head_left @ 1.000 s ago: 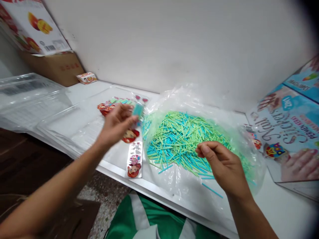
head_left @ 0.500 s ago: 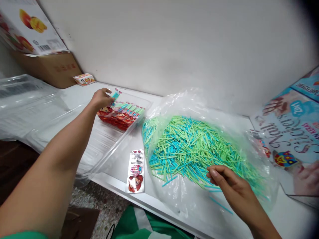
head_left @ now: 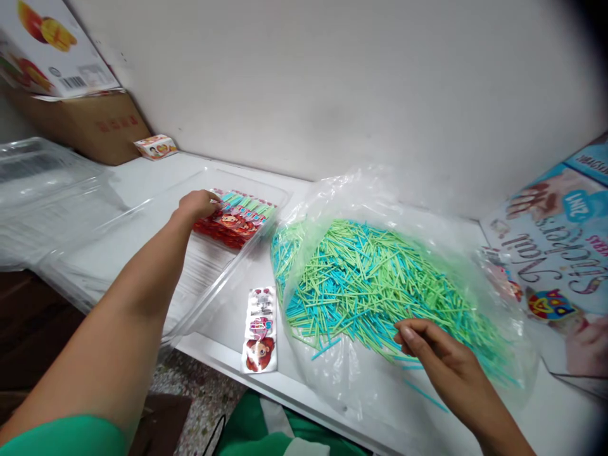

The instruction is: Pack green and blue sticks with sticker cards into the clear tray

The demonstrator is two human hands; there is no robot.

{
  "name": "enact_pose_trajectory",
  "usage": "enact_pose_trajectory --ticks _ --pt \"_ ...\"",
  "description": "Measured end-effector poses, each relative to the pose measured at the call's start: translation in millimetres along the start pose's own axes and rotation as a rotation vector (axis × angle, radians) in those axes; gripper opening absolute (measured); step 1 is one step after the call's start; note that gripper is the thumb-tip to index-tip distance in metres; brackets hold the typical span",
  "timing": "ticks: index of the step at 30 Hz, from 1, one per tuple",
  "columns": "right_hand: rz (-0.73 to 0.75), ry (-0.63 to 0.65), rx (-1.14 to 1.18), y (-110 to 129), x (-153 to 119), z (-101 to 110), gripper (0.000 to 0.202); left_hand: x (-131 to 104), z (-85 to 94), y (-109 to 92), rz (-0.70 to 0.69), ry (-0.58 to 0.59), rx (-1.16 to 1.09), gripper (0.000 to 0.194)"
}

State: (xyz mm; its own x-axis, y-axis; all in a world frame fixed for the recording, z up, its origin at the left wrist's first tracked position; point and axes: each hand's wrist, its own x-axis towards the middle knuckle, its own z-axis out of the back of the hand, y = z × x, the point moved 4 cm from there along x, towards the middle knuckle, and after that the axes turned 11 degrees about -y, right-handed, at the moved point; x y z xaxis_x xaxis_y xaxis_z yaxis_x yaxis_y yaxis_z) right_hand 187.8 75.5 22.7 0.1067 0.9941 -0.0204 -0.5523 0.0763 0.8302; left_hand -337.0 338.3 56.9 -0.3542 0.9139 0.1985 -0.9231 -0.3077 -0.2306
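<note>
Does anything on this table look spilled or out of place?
Slightly: one blue stick lies apart from the green and blue pile, near the right hand, so it looks strayed. No damage stands out.

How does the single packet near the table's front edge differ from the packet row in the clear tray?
The single packet lies flat on the table; the packet row sits in the clear tray. The single packet lies alone, while those in the packet row overlap. The packet row shows blue and green toward its far side; the single packet looks silvery there. Both carry red-haired character pictures.
</note>
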Motion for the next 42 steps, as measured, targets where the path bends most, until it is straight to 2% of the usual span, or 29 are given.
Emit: enact_pose_trajectory --ticks 2,4,6,8,10,11,12,14,17,19,22,25,27,30,33,36,42 --pt "0.003 0.005 0.016 2 0 -2 0.027 -9 19.8 -15 -0.009 -0.108 -0.052 0.044" --pt "0.016 -0.011 0.026 4 0 -4 0.027 -35 45.4 -36 -0.057 -0.233 -0.177 0.041" --pt "0.03 -0.027 0.034 7 0 -7 0.027 -84 64.1 -60 -0.145 -0.252 -0.256 0.038" --pt "0.04 -0.017 0.053 11 -2 -12 0.026 -152 69.3 -86 -0.35 -0.179 -0.369 0.036" --pt "0.062 0.011 0.077 17 -4 -16 0.025 -222 54.3 -99 -0.468 -0.018 -0.35 0.032" --pt "0.082 0.022 0.082 20 -6 -17 0.025 -250 41.5 -99 -0.46 0.029 -0.285 0.032" --pt "0.105 0.031 0.08 22 -8 -17 0.024 -272 26.1 -94 -0.415 0.068 -0.205 0.033" --pt "0.149 0.043 0.042 23 -12 -13 0.023 -296 -6.3 -75 -0.215 0.104 -0.073 0.041" --pt "0.181 0.046 -0.063 10 -17 1 0.023 -297 -43.5 -47 0.05 0.123 -0.001 0.056" --pt "0.185 0.042 -0.145 -8 -19 11 0.024 -290 -57.3 -36 0.122 0.153 -0.064 0.051" --pt "0.197 0.071 -0.278 -38 -22 16 0.025 -285 -65.8 -31 0.163 0.174 -0.205 0.041" --pt "0.243 0.127 -0.42 -54 -24 5 0.027 -286 -67.4 -29 0.15 0.098 -0.275 0.037" --pt "0.264 0.122 -0.56 -54 -22 -6 0.026 -287 -67.4 -29 0.13 0.048 -0.286 0.034" --pt "0.265 0.079 -0.807 -48 -17 -19 0.027 -287 -65.4 -29 0.124 0.045 -0.255 0.028" --pt "0.279 0.052 -0.981 -44 -10 -20 0.029 -286 -59.0 -32 0.128 0.058 -0.213 0.022" --pt "0.309 0.096 -1.084 -46 -4 -16 0.025 -288 -51.1 -37 0.122 0.052 -0.17 0.02" --pt "0.355 0.169 -1.161 -53 14 -21 0.023 -296 -33.7 -51 -0.024 -0.093 -0.016 0.023"
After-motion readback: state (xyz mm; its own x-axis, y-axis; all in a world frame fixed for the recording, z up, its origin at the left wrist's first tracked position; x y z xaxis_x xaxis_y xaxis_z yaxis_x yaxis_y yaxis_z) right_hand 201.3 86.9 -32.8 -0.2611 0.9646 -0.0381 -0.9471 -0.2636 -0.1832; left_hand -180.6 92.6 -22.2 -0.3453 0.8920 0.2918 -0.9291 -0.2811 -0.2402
